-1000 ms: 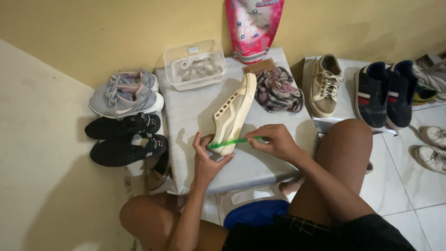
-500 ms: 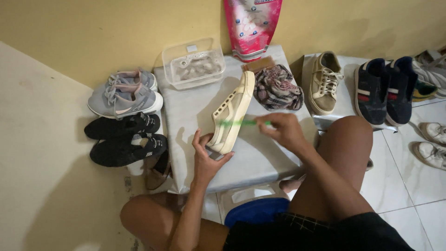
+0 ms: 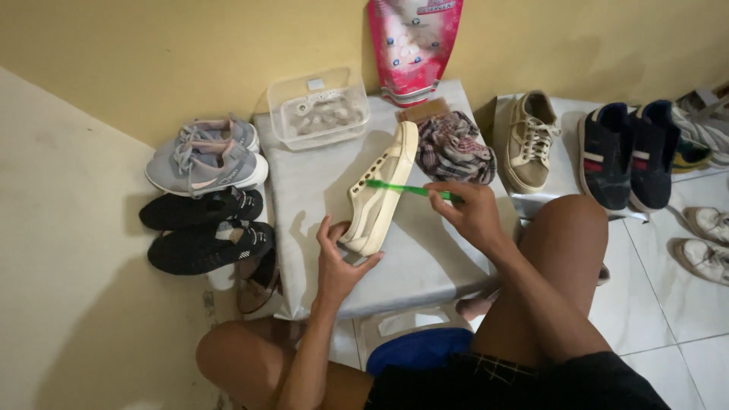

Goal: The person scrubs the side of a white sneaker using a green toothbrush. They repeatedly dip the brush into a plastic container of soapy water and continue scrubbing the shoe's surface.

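Observation:
A cream lace-less sneaker [image 3: 382,190] lies tipped on its side on a grey-covered low table [image 3: 319,205]. My left hand [image 3: 338,262] grips its heel end and steadies it. My right hand [image 3: 474,215] holds a green toothbrush [image 3: 406,189] by the handle, with the brush head laid against the sneaker's side near the eyelets.
A clear plastic tub [image 3: 319,114], a pink refill pouch [image 3: 414,45] and a plaid cloth [image 3: 456,148] sit at the table's back. Grey sneakers [image 3: 205,156] and black shoes [image 3: 201,228] lie left. A beige sneaker [image 3: 528,140], navy shoes [image 3: 626,152] and white shoes [image 3: 706,243] lie right.
My right hand has carried the green toothbrush from the sneaker's heel end up along its side toward the middle. My left hand keeps its hold on the heel.

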